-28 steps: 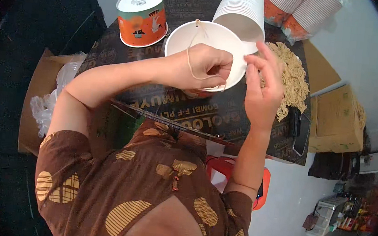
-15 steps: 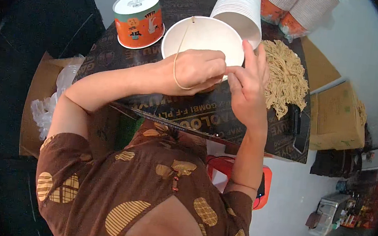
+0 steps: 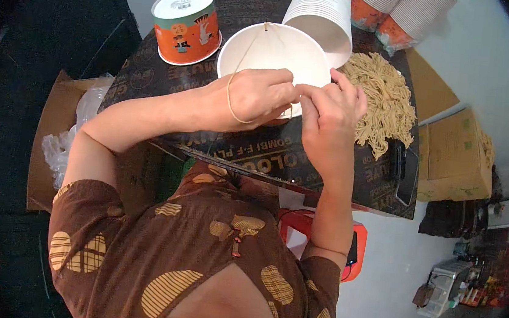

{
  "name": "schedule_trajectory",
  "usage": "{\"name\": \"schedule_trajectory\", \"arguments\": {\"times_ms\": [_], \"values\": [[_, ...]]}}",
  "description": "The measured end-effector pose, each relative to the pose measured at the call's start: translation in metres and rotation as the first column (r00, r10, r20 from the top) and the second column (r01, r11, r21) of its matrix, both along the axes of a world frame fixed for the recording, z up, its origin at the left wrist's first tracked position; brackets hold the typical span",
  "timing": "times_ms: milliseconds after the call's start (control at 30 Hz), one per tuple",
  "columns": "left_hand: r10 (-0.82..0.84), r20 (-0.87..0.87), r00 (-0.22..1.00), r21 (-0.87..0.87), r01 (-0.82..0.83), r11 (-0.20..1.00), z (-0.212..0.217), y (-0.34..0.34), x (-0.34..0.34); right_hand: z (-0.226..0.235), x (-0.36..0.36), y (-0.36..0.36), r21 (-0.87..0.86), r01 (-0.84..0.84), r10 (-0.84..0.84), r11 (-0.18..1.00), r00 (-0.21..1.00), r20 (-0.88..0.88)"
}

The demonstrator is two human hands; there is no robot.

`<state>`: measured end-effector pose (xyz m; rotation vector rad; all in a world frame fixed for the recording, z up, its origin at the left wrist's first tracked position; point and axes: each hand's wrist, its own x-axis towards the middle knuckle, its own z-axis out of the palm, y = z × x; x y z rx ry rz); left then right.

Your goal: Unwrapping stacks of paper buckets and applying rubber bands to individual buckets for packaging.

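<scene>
A white paper bowl (image 3: 277, 54) is seen standing open side up on the dark printed surface (image 3: 255, 153), close to the near edge. The left hand (image 3: 254, 97) is held over the near rim of the bowl, fingers curled in and pinched together; a thin elastic band (image 3: 231, 98) is looped around its wrist. The right hand (image 3: 332, 114) is brought up against the left, fingertips meeting it just above the bowl's rim, with thumb and forefinger pressed narrow. Something small appears to be gripped between the two hands, but what it is cannot be told. A thin line is seen running down the inside wall of the bowl from its far rim. Just behind the bowl, a stack of white paper bowls (image 3: 320, 12) is laid on its side, mouth turned toward the viewer. To the right of the bowl, touching the right hand's far side, a heap of pale dry noodles (image 3: 383, 98) is spread on the surface. To the left, well apart from the hands, an orange printed cup (image 3: 186, 27) is set with a white lid. A brown cardboard box (image 3: 457, 157) is noted beyond the right edge of the surface.
</scene>
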<state>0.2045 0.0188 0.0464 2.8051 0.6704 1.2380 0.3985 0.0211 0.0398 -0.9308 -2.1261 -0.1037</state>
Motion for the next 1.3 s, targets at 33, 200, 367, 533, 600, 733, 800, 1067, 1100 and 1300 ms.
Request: {"name": "schedule_trajectory", "arguments": {"times_ms": [33, 200, 367, 533, 600, 733, 800, 1067, 1100, 1300], "values": [[0.009, -0.028, 1.000, -0.007, -0.010, 1.000, 0.000, -0.001, -0.001, 0.000, 0.000, -0.001, 0.003, 0.009, -0.009, 1.000, 1.000, 0.017], [0.010, -0.048, 0.999, 0.055, -0.007, 0.998, -0.001, -0.001, 0.001, 0.004, 0.002, -0.006, -0.015, 0.018, -0.018, 1.000, 0.999, 0.050], [0.018, -0.054, 0.998, 0.212, -0.006, 0.977, -0.009, 0.000, -0.004, 0.008, 0.004, -0.010, -0.042, -0.019, 0.022, 0.999, 0.997, 0.078], [-0.036, -0.107, 0.994, 0.321, 0.068, 0.945, -0.013, -0.001, -0.009, 0.010, 0.008, -0.011, -0.157, -0.163, 0.180, 0.974, 0.978, 0.104], [-0.062, -0.110, 0.992, 0.317, 0.094, 0.944, -0.013, -0.002, -0.011, 0.012, 0.008, -0.012, -0.171, -0.171, 0.191, 0.970, 0.976, 0.109], [-0.088, -0.135, 0.987, 0.320, 0.127, 0.939, -0.014, -0.003, -0.013, 0.011, 0.006, -0.012, -0.194, -0.210, 0.236, 0.958, 0.965, 0.118], [-0.097, -0.142, 0.985, 0.326, 0.139, 0.935, -0.015, -0.003, -0.014, 0.011, 0.006, -0.012, -0.203, -0.220, 0.247, 0.954, 0.961, 0.121], [-0.075, -0.101, 0.992, 0.111, 0.086, 0.990, -0.012, -0.003, -0.014, 0.004, 0.006, -0.007, -0.232, -0.259, 0.273, 0.937, 0.962, 0.026], [-0.072, -0.050, 0.996, -0.005, 0.072, 0.997, -0.006, -0.004, -0.014, -0.001, 0.007, -0.006, -0.234, -0.294, 0.274, 0.927, 0.955, -0.114], [0.014, 0.149, 0.989, -0.464, 0.058, 0.884, 0.005, -0.001, -0.013, -0.004, -0.001, -0.014, 0.314, -0.040, 0.076, 0.949, 0.992, -0.104]]}}
